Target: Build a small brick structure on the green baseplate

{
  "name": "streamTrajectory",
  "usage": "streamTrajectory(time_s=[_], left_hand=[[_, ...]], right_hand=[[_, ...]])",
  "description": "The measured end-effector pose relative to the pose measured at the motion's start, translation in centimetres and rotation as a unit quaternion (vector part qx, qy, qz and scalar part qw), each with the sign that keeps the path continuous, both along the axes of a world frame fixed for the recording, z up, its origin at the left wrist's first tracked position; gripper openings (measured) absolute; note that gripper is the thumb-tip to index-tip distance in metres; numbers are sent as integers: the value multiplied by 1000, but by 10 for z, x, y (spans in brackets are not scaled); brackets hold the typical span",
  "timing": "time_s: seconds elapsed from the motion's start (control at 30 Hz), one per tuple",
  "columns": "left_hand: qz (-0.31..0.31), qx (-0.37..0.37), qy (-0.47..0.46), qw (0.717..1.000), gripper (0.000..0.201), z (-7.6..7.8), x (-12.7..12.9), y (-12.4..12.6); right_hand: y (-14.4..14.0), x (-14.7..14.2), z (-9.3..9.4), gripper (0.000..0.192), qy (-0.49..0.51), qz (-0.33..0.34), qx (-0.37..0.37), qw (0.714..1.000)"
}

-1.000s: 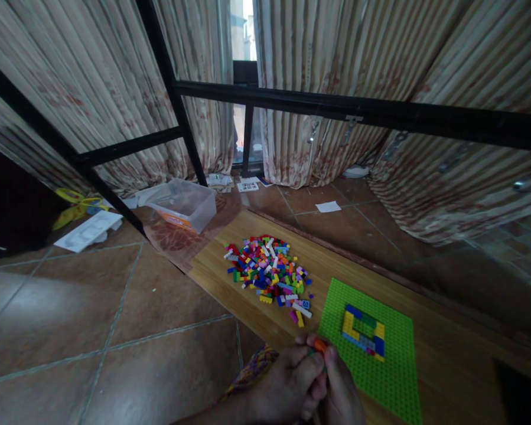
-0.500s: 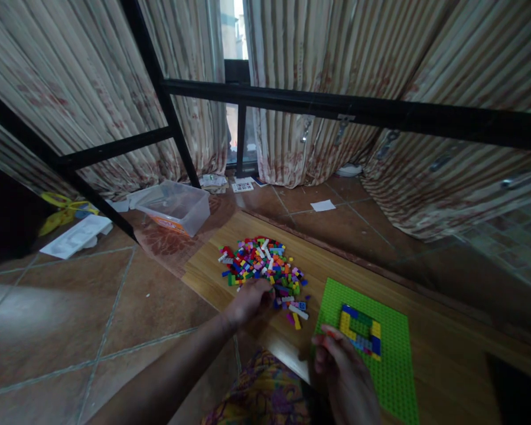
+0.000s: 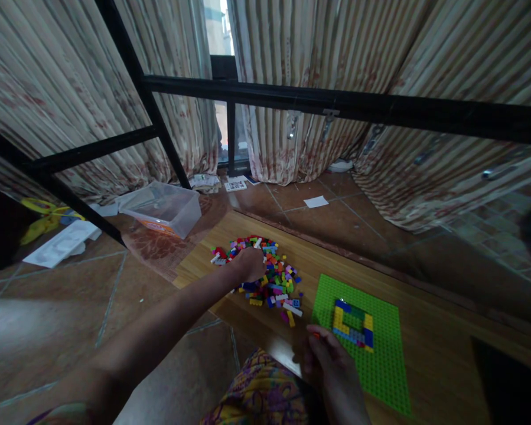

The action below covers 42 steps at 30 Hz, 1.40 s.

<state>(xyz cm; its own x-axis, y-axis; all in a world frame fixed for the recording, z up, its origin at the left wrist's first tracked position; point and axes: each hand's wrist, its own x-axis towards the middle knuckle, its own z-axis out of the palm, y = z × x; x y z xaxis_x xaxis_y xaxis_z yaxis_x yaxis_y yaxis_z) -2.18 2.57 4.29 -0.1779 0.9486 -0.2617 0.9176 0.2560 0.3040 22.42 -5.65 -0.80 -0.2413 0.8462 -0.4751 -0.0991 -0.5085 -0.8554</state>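
While the left hand point(image 3: 250, 264) has reached out from the right hand point(image 3: 325, 360) to grope the brick pile point(image 3: 265, 277) at 11 o'clock, the right pinches an orange brick point(image 3: 316, 335), hands apart

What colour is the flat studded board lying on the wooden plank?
Bright green; the board shows best in the head view, the only one.
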Motion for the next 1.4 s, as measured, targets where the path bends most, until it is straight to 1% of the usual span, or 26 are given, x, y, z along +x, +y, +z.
streamTrajectory(time_s=[0.17,0.3,0.37,0.43,0.53,0.6,0.7,0.77,0.8,0.87,0.93,1.0,1.07,1.17,1.23,1.3,1.4], left_hand=[[-25,-1,34,999,19,3,4,-5],[-25,19,36,999,17,9,0,-7],[-11,35,31,999,17,12,-9,-9],[17,56,22,998,18,16,-21,-14],[74,92,2,993,24,17,-44,-35],[105,110,-14,988,26,12,-55,-57],[155,128,-41,979,25,-3,-59,-94],[216,155,-86,960,24,-16,-55,-114],[230,163,-110,953,23,-23,-51,-121],[243,175,-145,943,20,-35,-41,-130],[252,183,-151,938,18,-42,-32,-131],[256,195,-135,937,18,-43,-25,-126],[232,214,-114,942,19,-39,-20,-118],[170,227,-79,956,22,-30,-17,-101],[148,217,-51,963,25,-28,-16,-90],[139,206,-33,968,28,-29,-15,-83],[152,208,-41,965,29,-35,-16,-81]], right_hand=[[-6,5,-9,41,34,6,-24,999],[-9,5,-11,40,43,3,-26,999],[-9,6,-12,39,53,6,-25,998],[-9,8,-14,40,61,8,-27,998],[-9,13,-16,42,59,4,-33,998],[-9,16,-17,43,34,11,-29,999],[-6,15,-15,49,-41,48,-15,998],[-1,9,-11,48,-97,75,30,992],[3,5,-8,45,-121,89,72,986],[15,-7,0,38,-164,111,176,964],[29,-22,5,30,-205,132,273,931],[44,-37,6,25,-242,161,344,893],[58,-51,2,24,-270,192,403,853],[71,-64,-9,23,-306,217,461,804],[76,-69,-14,24,-323,226,489,778],[78,-73,-14,24,-338,226,515,754],[81,-84,-6,25,-357,228,541,726]])
